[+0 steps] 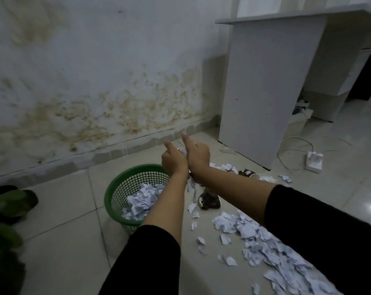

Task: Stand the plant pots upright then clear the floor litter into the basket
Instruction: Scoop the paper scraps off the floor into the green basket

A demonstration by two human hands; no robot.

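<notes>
1. No text, label, brand, number or sign can be read anywhere in the view.
2. The torn paper scraps (254,231) on the floor show no legible writing.
3. The dark wrapper (209,201) on the floor beside the green basket (125,184) is too blurred for any print on it to be read.

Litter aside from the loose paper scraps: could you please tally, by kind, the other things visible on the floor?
Green basket: 1
Paper cup lying on its side: 1
Dark wrapper: 1
White power strip: 1
Total: 4
The plants at the left edge are too cropped to count. Both hands, left hand and right hand, clasp paper scraps between them.
</notes>
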